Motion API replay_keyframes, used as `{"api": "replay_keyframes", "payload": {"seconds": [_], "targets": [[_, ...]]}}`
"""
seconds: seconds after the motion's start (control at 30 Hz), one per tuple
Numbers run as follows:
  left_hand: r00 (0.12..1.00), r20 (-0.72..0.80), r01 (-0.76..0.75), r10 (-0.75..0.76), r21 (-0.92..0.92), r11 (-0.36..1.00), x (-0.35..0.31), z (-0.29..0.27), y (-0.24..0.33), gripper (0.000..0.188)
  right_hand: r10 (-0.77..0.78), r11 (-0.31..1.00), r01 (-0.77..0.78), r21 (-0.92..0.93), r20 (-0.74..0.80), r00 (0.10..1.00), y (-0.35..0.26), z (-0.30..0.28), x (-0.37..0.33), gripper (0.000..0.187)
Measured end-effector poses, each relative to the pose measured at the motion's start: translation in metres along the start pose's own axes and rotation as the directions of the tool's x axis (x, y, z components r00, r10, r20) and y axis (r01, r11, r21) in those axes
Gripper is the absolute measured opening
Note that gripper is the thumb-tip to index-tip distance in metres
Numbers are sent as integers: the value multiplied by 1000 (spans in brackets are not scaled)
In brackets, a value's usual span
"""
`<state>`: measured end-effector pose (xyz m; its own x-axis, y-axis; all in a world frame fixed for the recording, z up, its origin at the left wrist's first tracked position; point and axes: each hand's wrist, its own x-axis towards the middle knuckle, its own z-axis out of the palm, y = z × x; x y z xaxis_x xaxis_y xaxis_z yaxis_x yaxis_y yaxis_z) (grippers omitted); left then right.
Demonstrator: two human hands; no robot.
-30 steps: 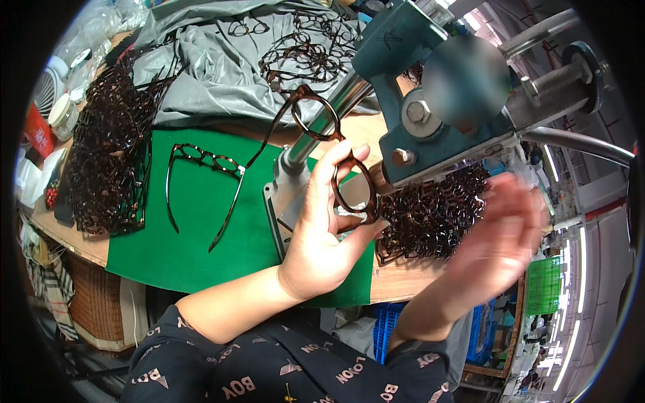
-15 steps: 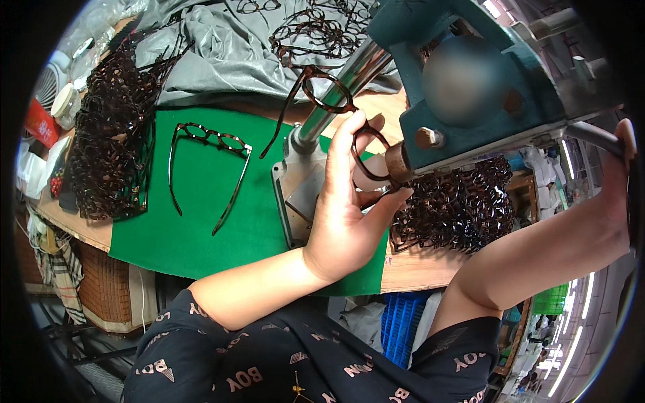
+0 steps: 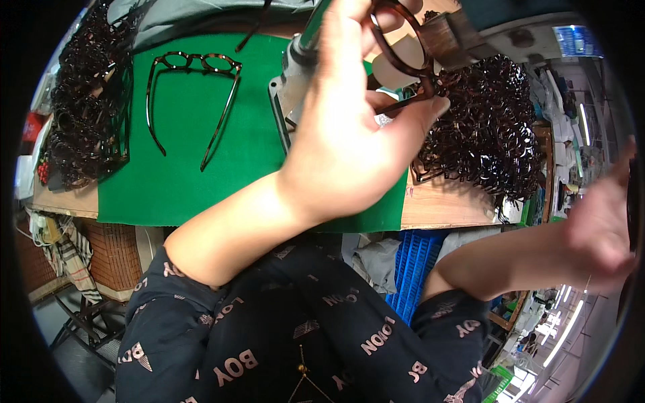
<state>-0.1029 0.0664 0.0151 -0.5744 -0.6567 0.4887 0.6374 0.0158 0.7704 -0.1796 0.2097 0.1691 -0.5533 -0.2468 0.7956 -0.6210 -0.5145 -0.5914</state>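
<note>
I pinch a tortoiseshell glasses frame (image 3: 395,60) between the thumb and fingers of my left hand (image 3: 349,148), up beside the teal machine (image 3: 510,15). Dark frames (image 3: 487,127) heap on the table (image 3: 443,205). Below its edge stands a blue crate (image 3: 418,269), contents hidden. My right hand (image 3: 601,221) is blurred; I can't tell its grip.

Your head cam, the left one of the pair, looks steeply down from up on your head, so your dark printed clothes (image 3: 282,329) fill the bottom and the green mat (image 3: 191,124) sits above them. It's pretty close in: your left hand (image 3: 353,148) looms big near the middle. The fisheye's super wide too, catching your right hand (image 3: 601,225) by the right rim plus light tubes (image 3: 564,334) lower down.
</note>
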Motion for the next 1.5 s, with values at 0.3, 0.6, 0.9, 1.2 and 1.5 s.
{"api": "replay_keyframes", "payload": {"seconds": [0.3,0.6,0.9,1.2,1.5], "targets": [[958,76,283,-277,-90,955,-24,-58,59,71,705,551,-324,-769,221,674,99,-86,-212,14],[873,282,487,-398,-537,688,-43,-44,65,30,644,512,-209,-833,211,736,107,-63,-213,18],[484,699,852,-526,-239,466,-37,-78,78,23,701,565,-285,-774,268,661,107,-86,-209,12],[378,563,914,-735,-102,391,-42,-65,87,25,706,597,-136,-791,437,558,109,-75,-188,12],[193,670,910,-716,150,386,-48,-62,68,18,762,562,-6,-827,515,391,93,-50,-165,9]]}}
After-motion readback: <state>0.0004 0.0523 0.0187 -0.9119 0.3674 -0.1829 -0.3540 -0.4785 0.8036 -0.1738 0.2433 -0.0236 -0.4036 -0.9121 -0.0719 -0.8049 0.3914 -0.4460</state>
